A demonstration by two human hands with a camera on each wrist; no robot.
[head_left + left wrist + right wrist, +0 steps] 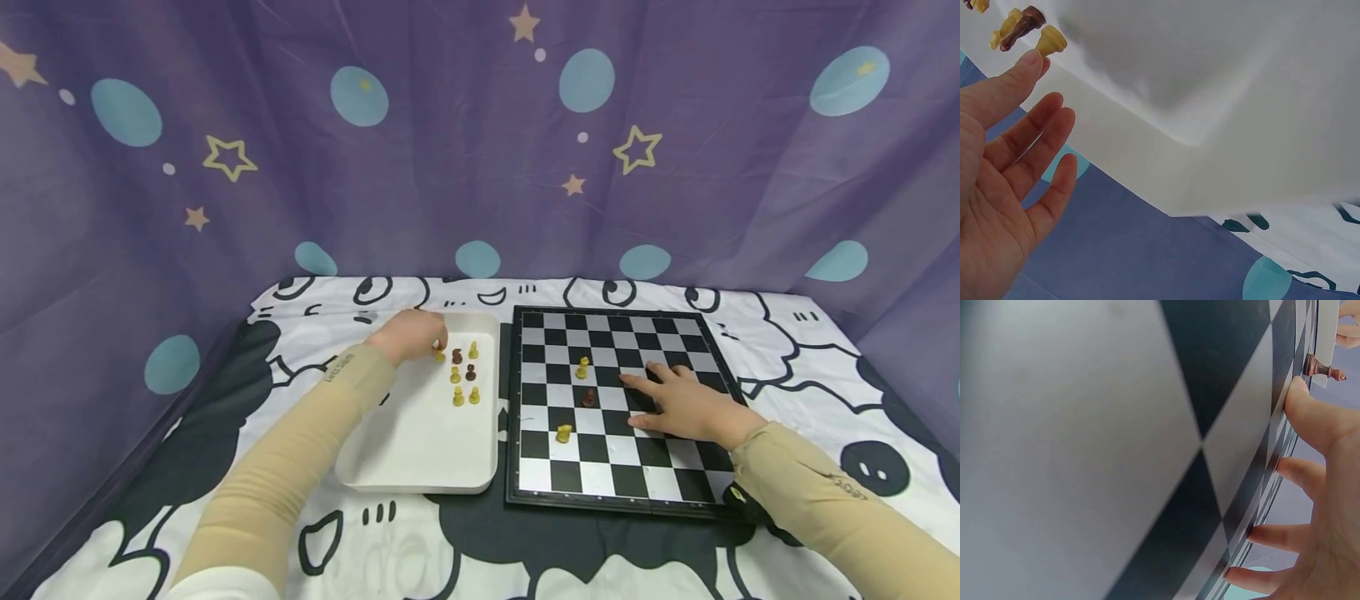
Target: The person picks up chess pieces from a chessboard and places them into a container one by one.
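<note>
My left hand [411,335] reaches over the back of a white tray [420,458]. Its thumb and forefinger pinch a yellow chess piece [1052,40], with the other fingers spread apart; which piece it is cannot be made out. Close by in the tray stand a dark brown knight [457,356] and several yellow and brown pieces. On the chessboard [536,472], my right hand [693,406] rests with fingers spread, their tips on the squares. Left of that hand stand a brown piece [588,397], a yellow piece [582,367] and a yellow knight [564,433].
The tray and board lie side by side on a cartoon-printed cloth [405,558], a narrow gap between them. Raised black edges frame the board. Behind the table hangs a purple curtain [450,183] with stars and blue spots.
</note>
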